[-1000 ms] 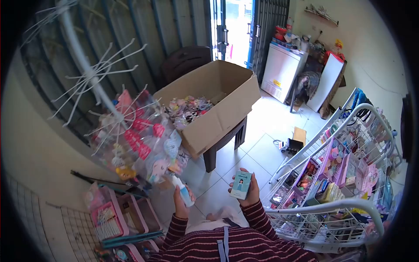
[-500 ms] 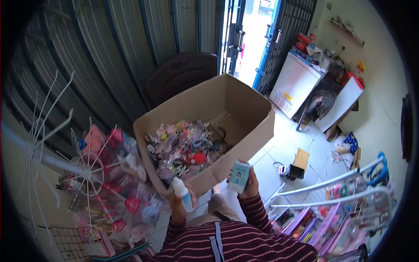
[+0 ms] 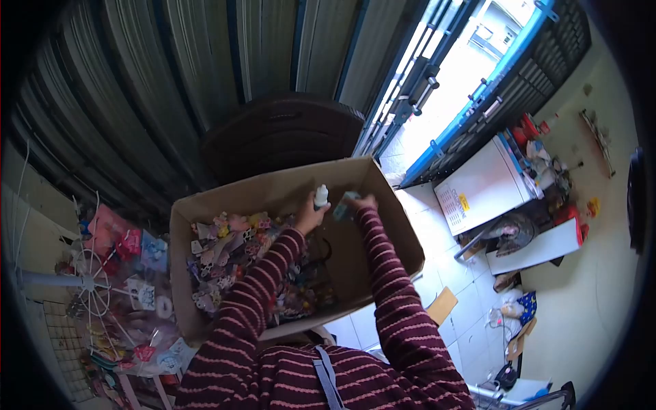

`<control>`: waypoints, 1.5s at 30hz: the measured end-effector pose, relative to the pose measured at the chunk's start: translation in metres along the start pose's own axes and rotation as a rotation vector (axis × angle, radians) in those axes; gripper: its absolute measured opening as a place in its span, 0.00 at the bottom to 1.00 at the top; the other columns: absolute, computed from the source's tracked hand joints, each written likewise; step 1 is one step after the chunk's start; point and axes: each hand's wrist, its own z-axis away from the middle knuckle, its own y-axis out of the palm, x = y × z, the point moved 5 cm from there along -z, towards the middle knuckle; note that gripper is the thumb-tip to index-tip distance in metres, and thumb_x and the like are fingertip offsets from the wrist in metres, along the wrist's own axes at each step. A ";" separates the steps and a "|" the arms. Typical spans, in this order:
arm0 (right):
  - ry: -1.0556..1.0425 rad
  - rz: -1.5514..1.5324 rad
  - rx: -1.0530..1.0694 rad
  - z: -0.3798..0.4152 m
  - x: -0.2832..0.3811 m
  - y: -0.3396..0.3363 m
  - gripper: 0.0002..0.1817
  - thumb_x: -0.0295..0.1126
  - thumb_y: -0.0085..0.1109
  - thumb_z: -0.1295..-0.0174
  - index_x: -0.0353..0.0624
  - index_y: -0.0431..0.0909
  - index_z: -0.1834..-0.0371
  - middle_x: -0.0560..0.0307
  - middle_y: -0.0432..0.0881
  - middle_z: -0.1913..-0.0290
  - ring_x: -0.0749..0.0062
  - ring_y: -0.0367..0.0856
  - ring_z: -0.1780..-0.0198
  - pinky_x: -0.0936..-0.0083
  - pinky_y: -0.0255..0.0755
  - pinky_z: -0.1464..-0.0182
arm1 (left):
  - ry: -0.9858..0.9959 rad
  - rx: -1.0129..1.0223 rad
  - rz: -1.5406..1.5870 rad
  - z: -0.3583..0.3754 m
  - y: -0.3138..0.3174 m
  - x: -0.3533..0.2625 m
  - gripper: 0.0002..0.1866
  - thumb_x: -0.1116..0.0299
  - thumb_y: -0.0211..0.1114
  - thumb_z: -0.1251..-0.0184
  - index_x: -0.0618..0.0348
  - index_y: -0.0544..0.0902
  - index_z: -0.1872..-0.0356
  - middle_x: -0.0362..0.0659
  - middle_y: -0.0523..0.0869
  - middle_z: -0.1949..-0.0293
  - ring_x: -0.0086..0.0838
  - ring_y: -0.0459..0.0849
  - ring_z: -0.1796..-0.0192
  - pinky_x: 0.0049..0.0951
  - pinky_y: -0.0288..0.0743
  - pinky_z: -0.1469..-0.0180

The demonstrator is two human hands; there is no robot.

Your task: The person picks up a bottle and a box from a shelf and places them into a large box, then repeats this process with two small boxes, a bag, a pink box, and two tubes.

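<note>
In the head view, both arms are stretched forward, and both hands are held over the inside of a big cardboard carton (image 3: 401, 225). A white-topped bottle (image 3: 320, 197) is gripped upright by the left hand (image 3: 311, 216), its fingers wrapped around the body. Just to the right, a small teal box (image 3: 346, 206) is held tilted by the right hand (image 3: 365, 203), its fingers apparently closed on the upper edge; the exact grip is blurred. Whether either item is touched to the carton cannot be told.

The step in hand is judged to be a two-handed reach into the carton, with nothing released. For any next move, a steady grip and clearance from the carton's walls seem called for.

And the contents: left of and nearer than the left fingers, the carton is filled with a jumbled heap of small colourful pieces (image 3: 236, 239). Below the right fingers, bare cardboard is shown, edged by a dark curved strip (image 3: 326, 254).
</note>
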 end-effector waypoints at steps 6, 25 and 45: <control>0.036 0.134 -0.243 -0.049 -0.067 0.064 0.36 0.41 0.67 0.71 0.37 0.62 0.57 0.38 0.73 0.64 0.46 0.72 0.59 0.63 0.68 0.59 | -0.208 -0.016 -0.252 -0.011 0.056 0.080 0.26 0.61 0.63 0.57 0.62 0.65 0.58 0.57 0.77 0.69 0.51 0.74 0.64 0.44 0.69 0.65; -0.119 0.643 0.138 -0.201 -0.209 0.141 0.28 0.43 0.57 0.59 0.41 0.64 0.54 0.41 0.70 0.56 0.52 0.68 0.53 0.64 0.64 0.54 | -0.284 0.221 -0.295 -0.027 0.104 0.136 0.24 0.74 0.54 0.62 0.67 0.68 0.56 0.57 0.72 0.58 0.47 0.69 0.52 0.36 0.62 0.49; -0.570 -1.444 2.124 0.513 0.093 0.099 0.20 0.39 0.53 0.61 0.34 0.66 0.68 0.45 0.73 0.76 0.61 0.71 0.74 0.70 0.63 0.70 | 0.251 0.208 0.243 0.419 -0.324 -0.255 0.11 0.69 0.51 0.43 0.64 0.71 0.62 0.42 0.76 0.71 0.25 0.75 0.67 0.23 0.67 0.63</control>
